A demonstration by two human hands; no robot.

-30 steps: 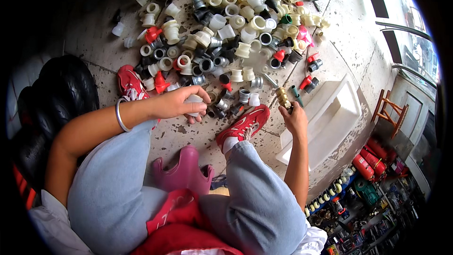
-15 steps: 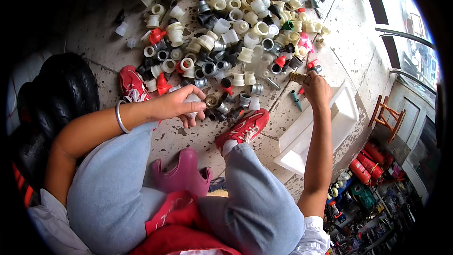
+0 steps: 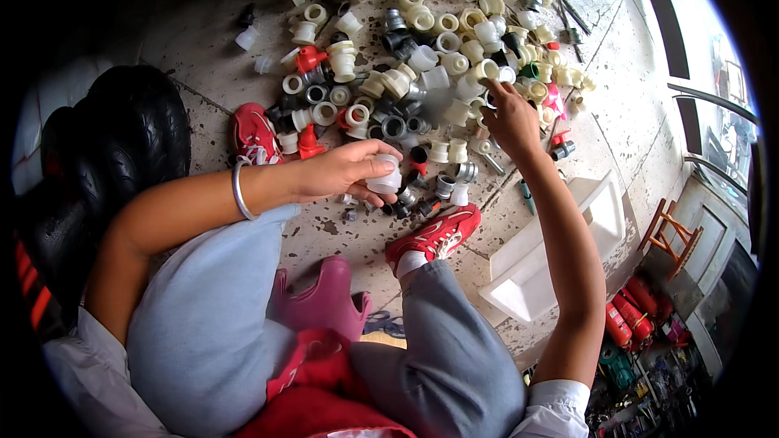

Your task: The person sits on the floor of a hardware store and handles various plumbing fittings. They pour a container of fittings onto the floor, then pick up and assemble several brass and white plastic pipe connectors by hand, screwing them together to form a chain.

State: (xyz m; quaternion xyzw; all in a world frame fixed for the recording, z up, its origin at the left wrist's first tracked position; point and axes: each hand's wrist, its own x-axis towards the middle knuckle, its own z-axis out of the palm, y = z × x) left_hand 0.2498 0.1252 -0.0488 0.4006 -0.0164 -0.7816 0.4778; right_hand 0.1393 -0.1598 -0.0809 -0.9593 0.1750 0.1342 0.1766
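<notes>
My left hand (image 3: 357, 174) is closed around a translucent white plastic pipe fitting (image 3: 385, 178), held above the near edge of a heap of fittings. My right hand (image 3: 513, 118) reaches over the heap's right side, index finger and thumb apart, with nothing visible between them. Its fingertips are next to a cream plastic fitting (image 3: 485, 70); whether they touch it I cannot tell. Around them lie many cream, white, grey and black fittings, among them a red valve piece (image 3: 309, 142) and a grey ring fitting (image 3: 393, 127).
A white plastic bin (image 3: 527, 288) lies right of my right shoe (image 3: 438, 237). Between my legs stands a pink plastic stool (image 3: 329, 296). Black tyres (image 3: 134, 134) are stacked at the left. A small wooden stool (image 3: 672, 239) and red cylinders (image 3: 633, 320) are at the right.
My right hand has moved left and farther into the heap; the yellowish ribbed fitting seen at its fingers is no longer visible there. My left hand has turned, showing more of its fitting. The view has shifted.
</notes>
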